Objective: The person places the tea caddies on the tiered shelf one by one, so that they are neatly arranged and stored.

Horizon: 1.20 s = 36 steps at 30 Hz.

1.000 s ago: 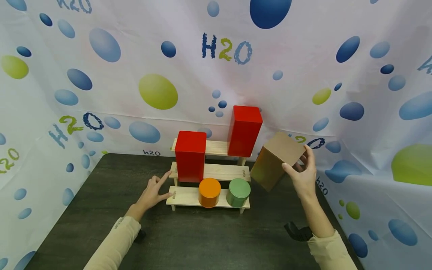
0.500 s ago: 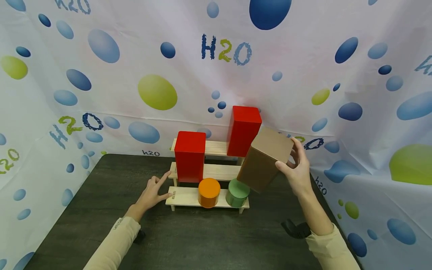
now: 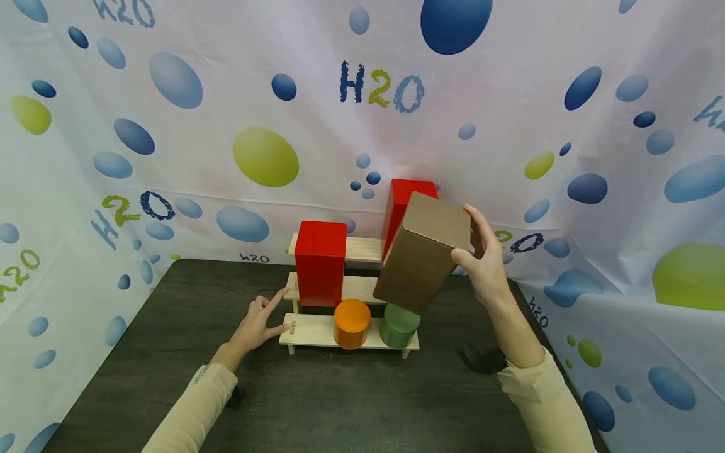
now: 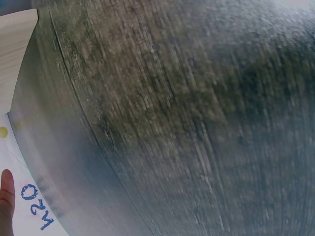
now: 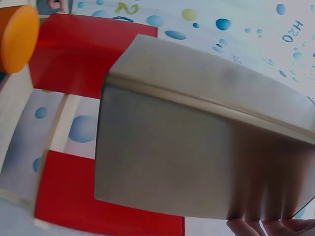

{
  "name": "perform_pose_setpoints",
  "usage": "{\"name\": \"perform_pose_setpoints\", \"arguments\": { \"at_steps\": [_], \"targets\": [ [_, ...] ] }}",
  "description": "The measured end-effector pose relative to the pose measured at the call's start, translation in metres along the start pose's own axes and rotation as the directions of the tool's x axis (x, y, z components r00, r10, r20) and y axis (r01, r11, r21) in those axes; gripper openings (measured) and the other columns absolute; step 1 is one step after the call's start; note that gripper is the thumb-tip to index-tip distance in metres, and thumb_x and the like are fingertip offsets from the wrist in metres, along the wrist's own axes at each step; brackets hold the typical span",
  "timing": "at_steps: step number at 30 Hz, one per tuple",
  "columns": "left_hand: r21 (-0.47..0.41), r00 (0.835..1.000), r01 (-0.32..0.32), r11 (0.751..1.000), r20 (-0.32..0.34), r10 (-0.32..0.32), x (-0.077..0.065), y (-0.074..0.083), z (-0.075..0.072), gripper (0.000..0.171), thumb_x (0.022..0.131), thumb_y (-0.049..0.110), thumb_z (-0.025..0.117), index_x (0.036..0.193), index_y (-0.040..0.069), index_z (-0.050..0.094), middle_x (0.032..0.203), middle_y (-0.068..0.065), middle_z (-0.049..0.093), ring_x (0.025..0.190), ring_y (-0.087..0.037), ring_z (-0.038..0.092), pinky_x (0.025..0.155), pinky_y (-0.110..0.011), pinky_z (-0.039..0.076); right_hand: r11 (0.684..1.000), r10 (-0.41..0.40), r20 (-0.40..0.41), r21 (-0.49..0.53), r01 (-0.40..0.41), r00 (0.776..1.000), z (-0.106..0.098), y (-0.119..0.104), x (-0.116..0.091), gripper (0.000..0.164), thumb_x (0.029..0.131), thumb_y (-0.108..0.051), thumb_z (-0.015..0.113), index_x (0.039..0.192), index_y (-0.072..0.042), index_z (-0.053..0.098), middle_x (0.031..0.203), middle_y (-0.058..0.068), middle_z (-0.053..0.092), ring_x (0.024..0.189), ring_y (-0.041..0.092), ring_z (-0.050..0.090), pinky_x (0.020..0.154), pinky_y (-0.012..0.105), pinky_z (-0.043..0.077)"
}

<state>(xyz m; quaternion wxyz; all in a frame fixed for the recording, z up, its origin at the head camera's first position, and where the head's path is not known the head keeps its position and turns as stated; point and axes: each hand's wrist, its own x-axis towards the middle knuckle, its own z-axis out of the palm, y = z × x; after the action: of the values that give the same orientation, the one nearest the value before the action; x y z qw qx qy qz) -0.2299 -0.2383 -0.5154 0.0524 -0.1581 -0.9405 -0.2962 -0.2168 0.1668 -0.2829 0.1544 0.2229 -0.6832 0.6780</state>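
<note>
My right hand (image 3: 484,264) grips a gold-brown rectangular box (image 3: 421,258) near its top, fingers on the far side and thumb in front. Tilted, the box hangs over the right part of a three-tier wooden shelf (image 3: 314,329), its lower corner overlapping a green canister (image 3: 399,330) in the head view. In the right wrist view its broad side (image 5: 172,152) fills the middle. At the shelf's left end, my left hand (image 3: 252,324) touches the lower two tiers with thumb and index finger extended. Only a fingertip (image 4: 7,189) shows in the left wrist view.
One red box (image 3: 321,270) stands on the middle tier's left. A second red box (image 3: 410,187), partly hidden by the held box, is on the top tier. An orange canister (image 3: 351,324) shares the bottom tier with the green one. Behind the dark table (image 3: 340,402) hangs a printed curtain (image 3: 192,145).
My right hand has carried the gold-brown box leftward and a little up, from beside the shelf to over its right part, covering much of the rear red box. My left hand has stayed put.
</note>
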Motion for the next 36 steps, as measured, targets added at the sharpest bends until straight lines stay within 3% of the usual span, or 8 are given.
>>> {"name": "perform_pose_setpoints", "arguments": {
  "at_steps": [4, 9, 12, 16, 19, 23, 30, 36],
  "targets": [
    [0.003, 1.000, -0.020, 1.000, -0.020, 0.021, -0.001, -0.002, 0.001, 0.089, 0.077, 0.028, 0.074, 0.146, 0.035, 0.017, 0.089, -0.009, 0.031, 0.080, -0.024, 0.030, 0.049, -0.026, 0.028, 0.998, -0.038, 0.025, 0.042, 0.037, 0.999, 0.007, 0.001, 0.011, 0.083, 0.074, -0.041, 0.072, 0.138, -0.004, 0.035, 0.123, 0.001, 0.044, 0.109, 0.015, 0.041, 0.087, 0.022, 0.036],
    [-0.003, 1.000, 0.012, 1.000, 0.017, -0.012, 0.000, -0.001, 0.000, 0.088, 0.077, 0.026, 0.073, 0.146, 0.030, 0.019, 0.091, -0.010, 0.032, 0.082, -0.026, 0.031, 0.050, -0.027, 0.029, 0.993, -0.068, 0.066, 0.102, 0.061, 0.995, 0.015, 0.001, 0.025, 0.089, 0.071, -0.048, 0.073, 0.138, -0.004, 0.035, 0.123, 0.001, 0.044, 0.110, 0.015, 0.040, 0.090, 0.023, 0.034],
    [0.002, 0.999, 0.029, 1.000, 0.034, -0.029, 0.001, 0.000, -0.001, 0.087, 0.078, 0.027, 0.073, 0.146, 0.028, 0.019, 0.092, -0.010, 0.032, 0.083, -0.026, 0.031, 0.051, -0.027, 0.030, 0.994, -0.066, 0.085, 0.091, 0.058, 0.994, 0.019, 0.000, 0.032, 0.095, 0.068, -0.052, 0.074, 0.139, -0.003, 0.034, 0.124, 0.004, 0.043, 0.110, 0.016, 0.040, 0.090, 0.023, 0.034],
    [0.007, 0.999, 0.029, 1.000, 0.036, -0.030, 0.002, -0.001, 0.001, 0.086, 0.078, 0.028, 0.072, 0.146, 0.028, 0.020, 0.091, -0.009, 0.030, 0.083, -0.025, 0.030, 0.051, -0.027, 0.029, 0.998, -0.041, 0.096, 0.044, 0.037, 0.995, 0.026, -0.003, 0.039, 0.107, 0.063, -0.059, 0.074, 0.140, -0.001, 0.030, 0.138, 0.010, 0.034, 0.124, 0.015, 0.034, 0.098, 0.022, 0.028],
    [0.006, 0.999, 0.026, 1.000, 0.031, -0.027, 0.002, -0.001, 0.001, 0.086, 0.078, 0.027, 0.073, 0.146, 0.027, 0.020, 0.091, -0.009, 0.030, 0.083, -0.025, 0.030, 0.051, -0.028, 0.029, 0.998, -0.034, 0.098, 0.049, 0.029, 0.995, 0.032, -0.005, 0.044, 0.111, 0.059, -0.061, 0.075, 0.141, 0.000, 0.029, 0.136, 0.010, 0.035, 0.122, 0.015, 0.037, 0.095, 0.023, 0.032],
    [0.003, 0.999, 0.030, 1.000, 0.033, -0.030, 0.002, 0.000, 0.001, 0.087, 0.078, 0.027, 0.073, 0.146, 0.028, 0.020, 0.092, -0.009, 0.031, 0.084, -0.025, 0.030, 0.052, -0.028, 0.030, 0.995, -0.055, 0.086, 0.086, 0.048, 0.995, 0.038, -0.005, 0.052, 0.111, 0.056, -0.061, 0.076, 0.138, -0.001, 0.033, 0.120, 0.004, 0.045, 0.105, 0.015, 0.043, 0.082, 0.023, 0.039],
    [0.000, 0.999, 0.040, 0.999, 0.036, -0.040, 0.003, 0.000, 0.000, 0.087, 0.077, 0.026, 0.073, 0.146, 0.028, 0.020, 0.093, -0.010, 0.031, 0.085, -0.026, 0.031, 0.052, -0.028, 0.030, 0.994, -0.084, 0.065, 0.077, 0.079, 0.994, 0.042, -0.004, 0.067, 0.112, 0.056, -0.064, 0.075, 0.137, 0.002, 0.033, 0.125, 0.005, 0.043, 0.113, 0.017, 0.039, 0.096, 0.027, 0.032],
    [-0.001, 0.999, 0.041, 0.999, 0.036, -0.041, 0.002, -0.001, 0.001, 0.087, 0.078, 0.026, 0.073, 0.146, 0.028, 0.020, 0.092, -0.009, 0.031, 0.084, -0.025, 0.030, 0.052, -0.028, 0.030, 0.993, -0.086, 0.061, 0.086, 0.081, 0.994, 0.045, -0.003, 0.077, 0.115, 0.056, -0.064, 0.075, 0.138, 0.004, 0.031, 0.123, 0.005, 0.044, 0.110, 0.017, 0.042, 0.091, 0.025, 0.036]
  ]
}}
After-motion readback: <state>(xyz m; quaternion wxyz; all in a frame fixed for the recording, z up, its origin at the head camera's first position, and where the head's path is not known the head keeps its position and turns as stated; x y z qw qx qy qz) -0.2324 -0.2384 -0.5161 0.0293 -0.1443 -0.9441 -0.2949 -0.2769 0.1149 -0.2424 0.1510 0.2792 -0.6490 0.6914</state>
